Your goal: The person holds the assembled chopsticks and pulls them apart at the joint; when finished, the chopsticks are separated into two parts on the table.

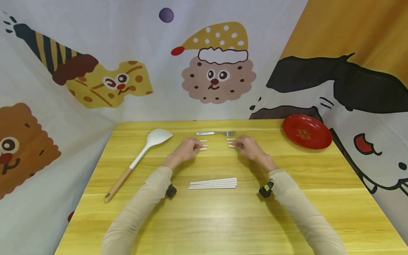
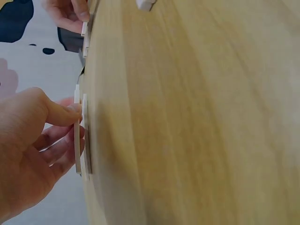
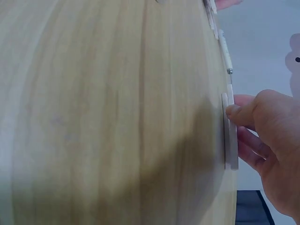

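Sticks (image 1: pixel 205 145) line up in facing rows on desk (image 1: pixel 210 219)

My left grip (image 1: pixel 187 148) is clamped on one white stick (image 2: pixel 78 161), thumb against fingers, while my right grip (image 1: pixel 248 147) pinches a second stick (image 3: pixel 234 150) toward the far side of the desk. Three white ends show beside each grip, the left and right rows pointing at one another across a gap. A fork (image 1: pixel 206 133) lies just beyond them. Nearer my body, midway between left and right, a bundle (image 1: pixel 213 183) of white sticks lies side by side, touched by neither grip.

By my judgement the work is partway along: a row is formed on each side, the two matching in count as far as the visible ends tell. What looks left is letting go of the pair I hold, whose contact with the wood I cannot make out, and perhaps the bundle, not yet placed with either row. The spatula (image 1: pixel 157 137) at my left and the red plate (image 1: pixel 307 131) at the far right appear to play no part at this moment.
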Demonstrator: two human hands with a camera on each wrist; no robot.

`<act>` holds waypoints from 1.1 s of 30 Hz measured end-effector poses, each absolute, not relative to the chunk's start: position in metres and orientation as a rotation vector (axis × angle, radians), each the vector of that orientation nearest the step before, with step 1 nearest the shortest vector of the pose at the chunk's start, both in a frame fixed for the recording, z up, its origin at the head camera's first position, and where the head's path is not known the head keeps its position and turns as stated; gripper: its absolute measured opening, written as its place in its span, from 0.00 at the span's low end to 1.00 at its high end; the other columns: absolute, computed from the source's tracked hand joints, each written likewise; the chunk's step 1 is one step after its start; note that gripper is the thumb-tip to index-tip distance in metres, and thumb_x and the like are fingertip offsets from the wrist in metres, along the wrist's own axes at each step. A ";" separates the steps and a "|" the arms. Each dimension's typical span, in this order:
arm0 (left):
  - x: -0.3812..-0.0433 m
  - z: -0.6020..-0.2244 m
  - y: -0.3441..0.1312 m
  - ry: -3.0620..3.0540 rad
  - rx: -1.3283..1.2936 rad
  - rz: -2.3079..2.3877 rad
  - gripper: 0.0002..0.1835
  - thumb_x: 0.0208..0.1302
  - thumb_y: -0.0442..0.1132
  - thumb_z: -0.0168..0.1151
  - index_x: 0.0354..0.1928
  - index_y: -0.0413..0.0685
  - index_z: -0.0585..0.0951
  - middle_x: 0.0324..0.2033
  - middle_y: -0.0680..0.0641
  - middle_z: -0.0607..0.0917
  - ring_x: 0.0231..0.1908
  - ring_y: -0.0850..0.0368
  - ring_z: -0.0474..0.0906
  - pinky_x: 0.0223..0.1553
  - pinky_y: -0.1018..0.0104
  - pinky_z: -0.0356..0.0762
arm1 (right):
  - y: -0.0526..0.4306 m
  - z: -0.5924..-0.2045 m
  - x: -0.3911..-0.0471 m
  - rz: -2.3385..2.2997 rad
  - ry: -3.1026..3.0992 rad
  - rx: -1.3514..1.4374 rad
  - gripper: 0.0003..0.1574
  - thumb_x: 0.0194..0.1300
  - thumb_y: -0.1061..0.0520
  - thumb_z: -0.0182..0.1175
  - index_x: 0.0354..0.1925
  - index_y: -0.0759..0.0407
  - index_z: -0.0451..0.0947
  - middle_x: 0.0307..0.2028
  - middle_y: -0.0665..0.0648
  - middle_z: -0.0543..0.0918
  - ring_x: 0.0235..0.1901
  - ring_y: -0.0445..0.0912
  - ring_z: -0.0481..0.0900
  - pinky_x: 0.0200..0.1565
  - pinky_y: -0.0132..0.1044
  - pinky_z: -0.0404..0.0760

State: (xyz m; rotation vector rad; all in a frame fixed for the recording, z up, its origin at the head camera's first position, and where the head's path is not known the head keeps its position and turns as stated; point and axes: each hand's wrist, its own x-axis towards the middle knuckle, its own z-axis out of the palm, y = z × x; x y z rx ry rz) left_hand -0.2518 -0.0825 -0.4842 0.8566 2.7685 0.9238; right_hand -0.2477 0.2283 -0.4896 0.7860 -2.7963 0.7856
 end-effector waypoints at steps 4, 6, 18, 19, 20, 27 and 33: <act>-0.253 -0.487 -0.081 2.774 0.874 0.922 0.12 0.67 0.26 0.59 0.46 0.42 0.88 0.38 0.46 0.84 0.38 0.56 0.78 0.41 0.64 0.80 | 0.227 -0.492 -0.248 0.784 -2.808 0.785 0.09 0.63 0.69 0.65 0.41 0.63 0.87 0.39 0.61 0.87 0.38 0.51 0.83 0.42 0.44 0.85; -0.254 -0.488 -0.080 2.780 0.884 0.914 0.12 0.67 0.26 0.59 0.46 0.42 0.88 0.38 0.47 0.84 0.37 0.56 0.76 0.40 0.65 0.79 | 0.227 -0.493 -0.248 0.780 -2.813 0.788 0.09 0.63 0.69 0.65 0.41 0.63 0.88 0.38 0.60 0.86 0.37 0.50 0.82 0.41 0.44 0.85; -0.257 -0.491 -0.077 2.764 0.852 0.922 0.13 0.68 0.26 0.58 0.46 0.44 0.88 0.37 0.48 0.84 0.37 0.57 0.75 0.41 0.65 0.78 | 0.226 -0.496 -0.248 0.787 -2.805 0.782 0.08 0.64 0.68 0.66 0.41 0.62 0.88 0.37 0.59 0.86 0.34 0.47 0.80 0.36 0.39 0.82; -0.257 -0.492 -0.077 2.764 0.847 0.921 0.12 0.68 0.27 0.58 0.46 0.44 0.88 0.37 0.48 0.83 0.37 0.56 0.76 0.41 0.64 0.78 | 0.226 -0.497 -0.248 0.785 -2.805 0.783 0.08 0.64 0.68 0.66 0.41 0.62 0.88 0.37 0.59 0.86 0.34 0.47 0.80 0.36 0.39 0.82; -0.257 -0.492 -0.077 2.766 0.844 0.917 0.12 0.68 0.27 0.58 0.46 0.45 0.88 0.38 0.48 0.83 0.38 0.56 0.76 0.42 0.64 0.79 | 0.226 -0.497 -0.248 0.787 -2.808 0.782 0.09 0.64 0.69 0.65 0.41 0.62 0.88 0.37 0.58 0.86 0.34 0.47 0.80 0.36 0.39 0.82; -0.256 -0.494 -0.076 2.783 0.856 0.893 0.14 0.67 0.26 0.57 0.45 0.47 0.88 0.39 0.48 0.84 0.40 0.56 0.78 0.44 0.63 0.80 | 0.226 -0.492 -0.244 0.815 -2.782 0.789 0.09 0.63 0.69 0.65 0.42 0.63 0.87 0.38 0.60 0.85 0.36 0.50 0.82 0.40 0.42 0.85; -0.254 -0.493 -0.074 2.785 0.852 0.876 0.13 0.67 0.27 0.59 0.46 0.47 0.88 0.41 0.48 0.83 0.41 0.55 0.79 0.47 0.62 0.81 | 0.222 -0.478 -0.234 0.824 -2.723 0.783 0.10 0.63 0.67 0.67 0.44 0.64 0.87 0.39 0.60 0.84 0.40 0.53 0.83 0.43 0.46 0.85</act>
